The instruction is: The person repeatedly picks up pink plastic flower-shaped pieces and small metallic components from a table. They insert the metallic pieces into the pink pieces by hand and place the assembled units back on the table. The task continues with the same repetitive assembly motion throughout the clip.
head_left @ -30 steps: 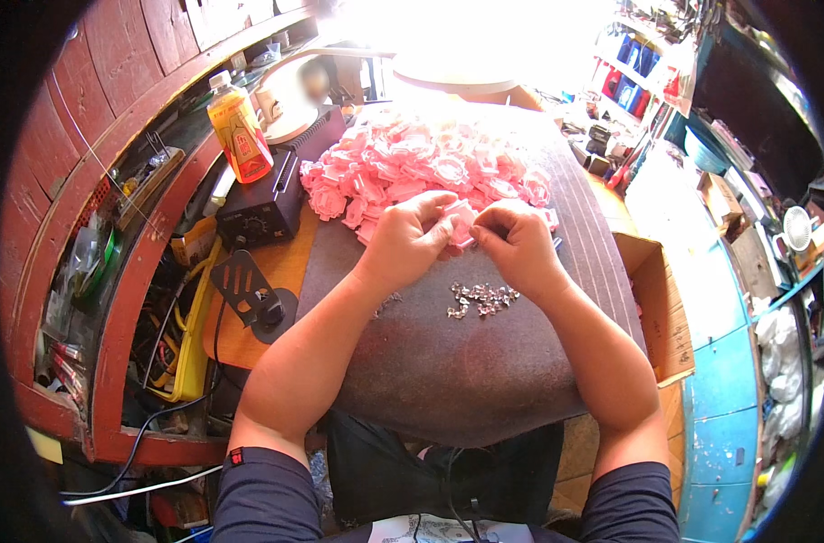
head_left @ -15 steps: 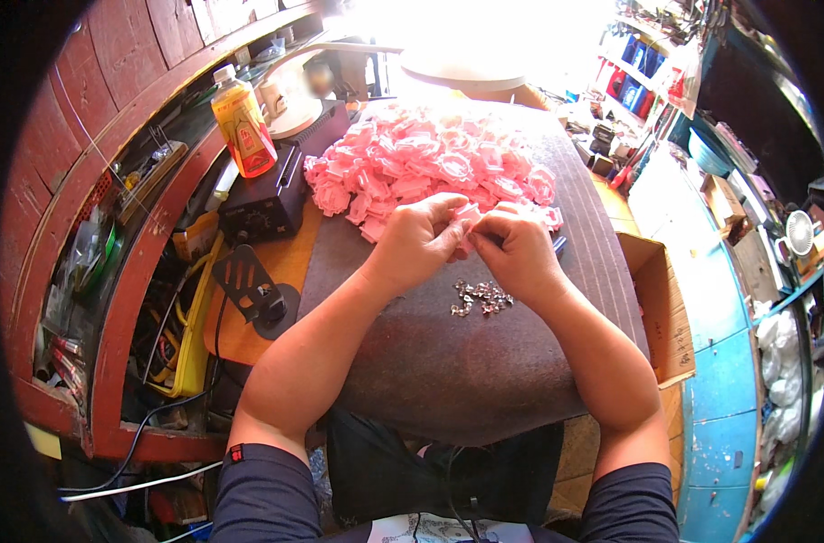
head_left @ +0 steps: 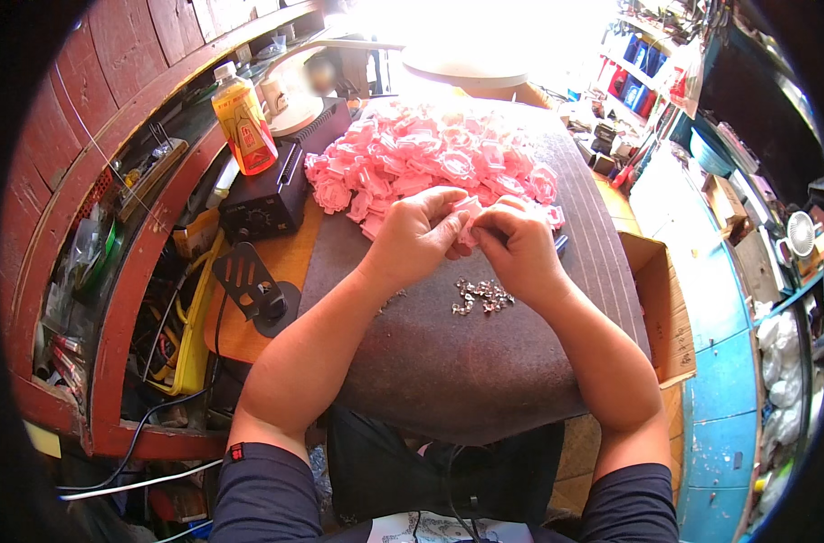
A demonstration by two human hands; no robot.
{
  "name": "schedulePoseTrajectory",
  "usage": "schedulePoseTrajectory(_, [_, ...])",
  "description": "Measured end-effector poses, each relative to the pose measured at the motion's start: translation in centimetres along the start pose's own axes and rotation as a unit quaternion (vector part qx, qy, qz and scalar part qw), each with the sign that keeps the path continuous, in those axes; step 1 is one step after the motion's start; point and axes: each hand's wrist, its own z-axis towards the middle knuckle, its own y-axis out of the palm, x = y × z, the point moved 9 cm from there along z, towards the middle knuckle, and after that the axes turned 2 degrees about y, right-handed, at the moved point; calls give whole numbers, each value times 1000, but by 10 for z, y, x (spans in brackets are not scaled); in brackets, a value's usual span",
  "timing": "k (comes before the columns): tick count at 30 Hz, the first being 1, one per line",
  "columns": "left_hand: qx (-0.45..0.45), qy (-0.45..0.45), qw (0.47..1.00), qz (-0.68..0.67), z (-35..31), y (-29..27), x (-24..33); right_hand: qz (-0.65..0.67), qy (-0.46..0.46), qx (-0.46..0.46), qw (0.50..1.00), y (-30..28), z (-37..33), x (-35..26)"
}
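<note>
Pink piece point(head_left: 470, 208), in the head view, is pinched in my left hand point(head_left: 418, 233), fingers nearly closed; my right hand point(head_left: 520, 240) curls against it, its grasp hidden, so I cannot tell. Metal bits point(head_left: 484, 297) lie nearer me, the pink pile point(head_left: 430, 149) beyond both. I judge I'm mid-way through working this piece; next calls for steady fingertips.

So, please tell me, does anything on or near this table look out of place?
One thing, perhaps: the drink bottle stands on the black box with a dial, left of the pink pile. A drink on seemingly electrical equipment looks odd.
</note>
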Motion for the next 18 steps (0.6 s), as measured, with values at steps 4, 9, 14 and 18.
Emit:
schedulePoseTrajectory(4, [6,-14,1000,-7,-3,4,-2,-32,-4,-14,999,2,-2,-1])
schedulePoseTrajectory(9, [21,-3,1000,-7,-1,0,0,-55,5,-7,998,-2,-1,-2])
schedulePoseTrajectory(14, [52,43,998,-1,6,-18,-1,-54,-56,0,997,-5,-1,-16])
schedulePoseTrajectory(18, [41,42,998,12,3,-10,4,-62,-77,-27,995,-2,-1,-15])
